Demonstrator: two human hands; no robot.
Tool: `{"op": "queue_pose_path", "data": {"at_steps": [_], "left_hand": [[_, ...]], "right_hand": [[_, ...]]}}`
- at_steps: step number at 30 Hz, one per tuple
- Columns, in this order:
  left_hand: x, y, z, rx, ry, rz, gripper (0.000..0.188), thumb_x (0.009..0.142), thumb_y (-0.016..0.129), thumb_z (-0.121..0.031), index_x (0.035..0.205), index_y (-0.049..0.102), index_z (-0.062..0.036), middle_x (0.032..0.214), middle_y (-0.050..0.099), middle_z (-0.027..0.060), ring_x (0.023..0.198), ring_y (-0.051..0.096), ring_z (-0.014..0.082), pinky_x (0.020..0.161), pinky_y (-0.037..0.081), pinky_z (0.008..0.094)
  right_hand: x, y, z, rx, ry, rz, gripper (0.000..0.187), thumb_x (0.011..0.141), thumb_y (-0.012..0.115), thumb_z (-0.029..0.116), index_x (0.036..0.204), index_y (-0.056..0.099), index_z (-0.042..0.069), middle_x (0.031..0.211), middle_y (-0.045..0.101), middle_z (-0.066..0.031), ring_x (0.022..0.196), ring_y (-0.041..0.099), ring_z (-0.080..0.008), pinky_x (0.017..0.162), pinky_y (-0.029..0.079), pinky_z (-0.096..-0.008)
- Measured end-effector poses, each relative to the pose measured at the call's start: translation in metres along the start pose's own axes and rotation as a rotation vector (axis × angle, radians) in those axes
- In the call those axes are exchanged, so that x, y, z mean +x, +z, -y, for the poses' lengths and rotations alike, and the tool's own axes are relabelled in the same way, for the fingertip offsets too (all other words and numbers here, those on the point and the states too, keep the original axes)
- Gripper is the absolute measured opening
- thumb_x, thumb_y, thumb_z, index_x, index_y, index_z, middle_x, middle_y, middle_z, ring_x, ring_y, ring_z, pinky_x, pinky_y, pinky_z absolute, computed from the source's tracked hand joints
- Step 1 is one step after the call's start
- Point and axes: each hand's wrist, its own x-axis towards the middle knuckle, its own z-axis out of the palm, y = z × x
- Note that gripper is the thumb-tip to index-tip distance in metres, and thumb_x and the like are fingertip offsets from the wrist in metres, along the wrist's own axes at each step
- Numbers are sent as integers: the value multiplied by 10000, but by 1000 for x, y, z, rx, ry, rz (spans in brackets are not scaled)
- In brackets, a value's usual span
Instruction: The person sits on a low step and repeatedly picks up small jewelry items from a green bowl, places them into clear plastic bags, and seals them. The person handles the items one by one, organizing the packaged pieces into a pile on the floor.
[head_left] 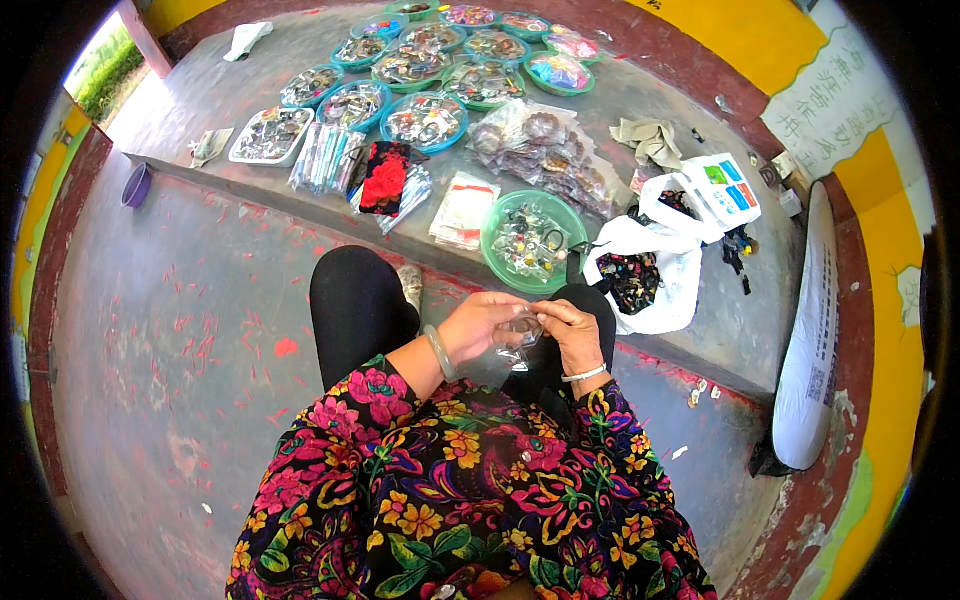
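In front of my lap, my left hand (478, 328) and my right hand (576, 337) meet with their fingertips pinched together. Between them hangs a small clear plastic bag (514, 356), gripped at its upper edge by both hands. Whether anything lies inside it is hard to make out through the glare. Just beyond my hands a light green basin (490, 243) holds several small clear packets with dark and coloured pieces. To its right a white plastic sack (684, 290) stands open, with dark, multicoloured small items inside.
Several round basins (463, 130) of small packaged goods crowd the raised concrete ledge (270, 195). A white tray (236, 150), bundled packets (326, 157), a red and black cloth (385, 180) and a heap of clear bags (545, 150) also lie there. A purple bowl (137, 186) sits far left.
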Motion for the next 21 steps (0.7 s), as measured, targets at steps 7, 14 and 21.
{"op": "queue_pose_path", "data": {"at_steps": [7, 14, 21], "left_hand": [[-1, -4, -2, -42, -14, 43, 237, 873, 493, -99, 1040, 541, 61, 950, 596, 117, 865, 599, 188, 693, 533, 279], [1, -9, 1, -81, -33, 80, 235, 860, 496, -78, 1055, 553, 40, 985, 594, 96, 870, 594, 168, 730, 539, 295], [1, -6, -1, -141, -28, 52, 210, 854, 521, -78, 1024, 561, 38, 959, 592, 97, 853, 597, 174, 731, 542, 297]], "right_hand": [[2, -10, -1, -282, -155, 96, 204, 757, 561, -50, 914, 663, 30, 807, 579, -33, 750, 552, -116, 666, 433, -212], [3, -10, 1, -377, -249, 101, 190, 759, 567, -36, 900, 667, 42, 803, 593, -51, 748, 571, -141, 658, 445, -224], [4, -8, 4, -464, -321, 71, 185, 756, 570, -31, 898, 664, 40, 793, 601, -70, 723, 585, -154, 635, 454, -234]]}}
